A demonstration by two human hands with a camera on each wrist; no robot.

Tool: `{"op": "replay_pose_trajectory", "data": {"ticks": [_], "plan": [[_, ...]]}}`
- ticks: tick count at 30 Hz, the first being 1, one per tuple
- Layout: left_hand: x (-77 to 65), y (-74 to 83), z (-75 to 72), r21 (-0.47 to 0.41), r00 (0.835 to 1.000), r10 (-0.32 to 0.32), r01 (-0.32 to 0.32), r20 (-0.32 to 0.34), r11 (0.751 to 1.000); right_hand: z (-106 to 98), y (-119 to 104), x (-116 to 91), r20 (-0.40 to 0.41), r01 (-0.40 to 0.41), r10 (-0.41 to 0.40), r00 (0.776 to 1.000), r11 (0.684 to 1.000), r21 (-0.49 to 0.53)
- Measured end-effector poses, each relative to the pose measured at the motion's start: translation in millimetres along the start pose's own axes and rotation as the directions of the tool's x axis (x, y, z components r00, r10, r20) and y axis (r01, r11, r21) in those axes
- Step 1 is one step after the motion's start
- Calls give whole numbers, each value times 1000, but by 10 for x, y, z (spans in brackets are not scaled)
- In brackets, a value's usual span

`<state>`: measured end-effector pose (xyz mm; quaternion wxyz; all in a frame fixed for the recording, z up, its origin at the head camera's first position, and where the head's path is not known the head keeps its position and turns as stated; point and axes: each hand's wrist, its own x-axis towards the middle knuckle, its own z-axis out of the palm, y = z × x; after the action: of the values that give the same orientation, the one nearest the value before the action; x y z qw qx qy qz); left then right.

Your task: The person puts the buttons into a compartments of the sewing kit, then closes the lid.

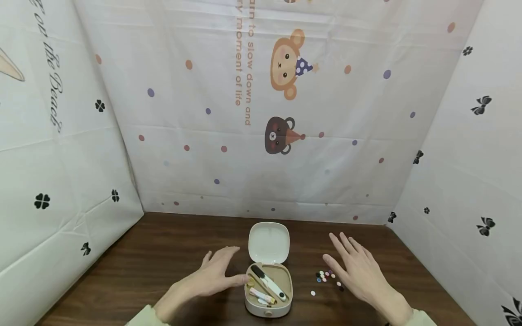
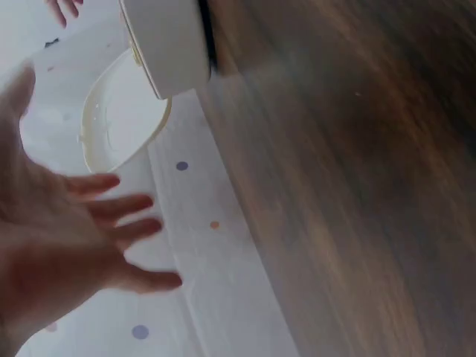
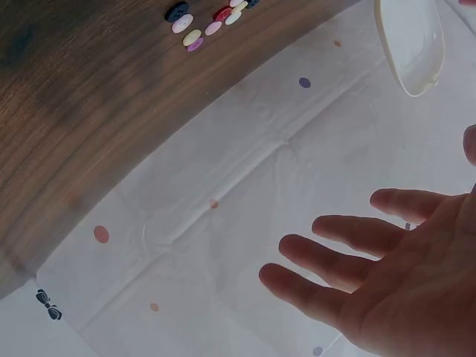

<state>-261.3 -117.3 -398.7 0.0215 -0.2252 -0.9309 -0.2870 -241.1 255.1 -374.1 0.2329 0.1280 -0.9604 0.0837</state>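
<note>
- White, rounded-square plastic box (image 1: pixel 254 309), in the head view: it sits on the dark brown wooden table (image 1: pixel 183 244) between the hands, its glossy white lid (image 1: pixel 269 242) tipped open behind it.
- Head view, inside the box: a slim black-and-white tool (image 1: pixel 274 287) lies slantwise over the beige tray (image 1: pixel 282 273), loose enough, probably, to slide if tilted.
- Head view, hands: the left hand (image 1: pixel 214 275) is spread, thumb at the box's left rim, contact unclear; the right hand (image 1: pixel 360 271) extends its fingers beside small, round, multicoloured buttons (image 1: pixel 322 274).
- Left wrist view: the left hand's fingers fan out, gripping nothing. The box wall looks smooth and stiff, likely light; its two sides seem a safer hold than the lid.
- Right wrist view: the right hand's fingers are straight and apart, palm bare. The buttons look hard, thin and slippery, best pinched singly by their edges.
</note>
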Motion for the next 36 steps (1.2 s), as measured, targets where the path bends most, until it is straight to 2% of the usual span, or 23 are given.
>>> {"op": "replay_pose_trajectory", "data": {"ticks": [3, 6, 10, 13, 15, 20, 24, 29, 36], "plan": [[6, 5, 9, -15, 996, 27, -26, 89, 1000, -6, -19, 1, 10, 0, 0, 1000, 1000, 12], [13, 24, 55, 7, 986, 51, -53, 157, 999, 17, -41, -7, 26, -2, 2, 1000, 1000, 26], [43, 46, 145, 24, 972, 75, -83, 223, 996, 82, -61, -13, 47, 18, -20, 999, 999, 30], [67, 50, 204, 33, 969, 93, -104, 228, 994, 139, -81, -13, 79, 71, -75, 994, 997, 43], [85, 53, 227, 36, 969, 102, -113, 225, 993, 182, -93, -14, 131, 116, -126, 983, 990, 80], [111, 53, 249, 31, 970, 100, -109, 220, 994, 292, -111, -28, 286, 170, -229, 930, 962, 216], [112, 50, 240, 24, 971, 97, -105, 218, 994, 346, -132, -20, 330, 180, -259, 908, 951, 252], [102, 53, 227, 22, 970, 87, -94, 228, 995, 379, -158, -2, 326, 201, -282, 902, 944, 261], [76, 68, 215, 13, 964, 73, -79, 257, 997, 468, -175, -28, 281, 227, -286, 916, 948, 223]]}}
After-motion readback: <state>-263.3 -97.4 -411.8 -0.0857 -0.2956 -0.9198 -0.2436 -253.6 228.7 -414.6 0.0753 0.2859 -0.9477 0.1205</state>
